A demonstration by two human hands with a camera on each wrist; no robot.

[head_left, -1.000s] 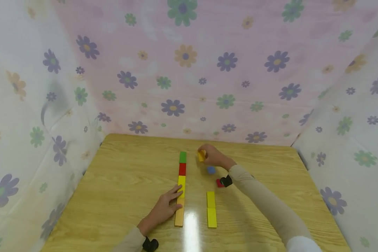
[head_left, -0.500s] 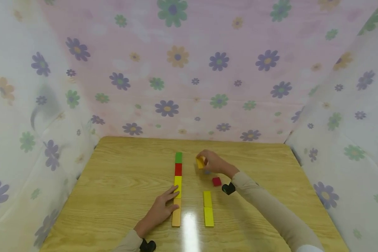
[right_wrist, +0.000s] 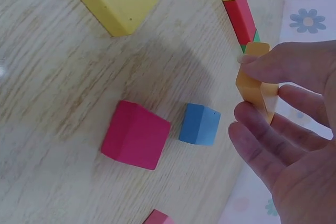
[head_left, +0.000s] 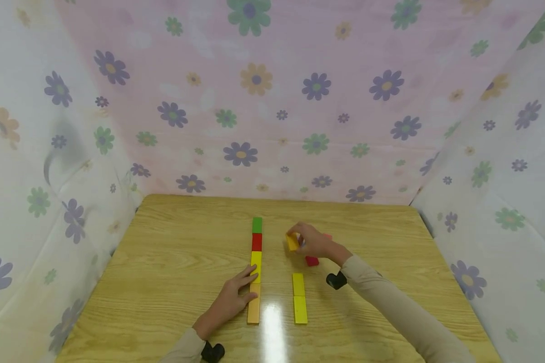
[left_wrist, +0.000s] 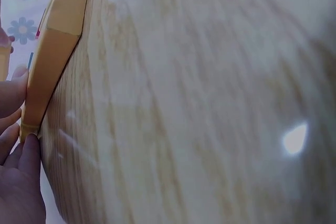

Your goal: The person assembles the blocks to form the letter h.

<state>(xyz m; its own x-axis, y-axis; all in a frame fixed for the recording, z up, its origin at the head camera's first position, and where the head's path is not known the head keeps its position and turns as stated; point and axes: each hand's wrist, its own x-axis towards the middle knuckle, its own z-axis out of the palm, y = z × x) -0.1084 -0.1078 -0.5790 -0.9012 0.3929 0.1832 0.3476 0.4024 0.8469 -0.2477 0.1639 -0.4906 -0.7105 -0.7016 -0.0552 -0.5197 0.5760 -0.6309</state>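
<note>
My right hand (head_left: 315, 243) pinches an orange block (right_wrist: 251, 85) between thumb and fingers above the table, right of the row's far end. Close to this hand, a blue block (right_wrist: 199, 124) and a crimson block (right_wrist: 136, 136) lie on the wood; in the head view the hand mostly hides the blue one. My left hand (head_left: 231, 297) rests along the left side of a straight row of blocks. Its fingertips touch the yellow block (head_left: 256, 262), its thumb the light orange block (head_left: 253, 310). Beyond these in the row come a red block (head_left: 257, 242) and a green block (head_left: 257, 225).
Two yellow blocks (head_left: 300, 300) lie end to end, right of the long row. A pink block (head_left: 328, 236) peeks out behind my right hand. The wooden table (head_left: 186, 227) is enclosed by flowered cloth (head_left: 272, 126) at the back and both sides.
My right hand has come nearer and slightly right with the orange block, over the blue block. The pink block now shows behind it. The left hand stays on the row.
</note>
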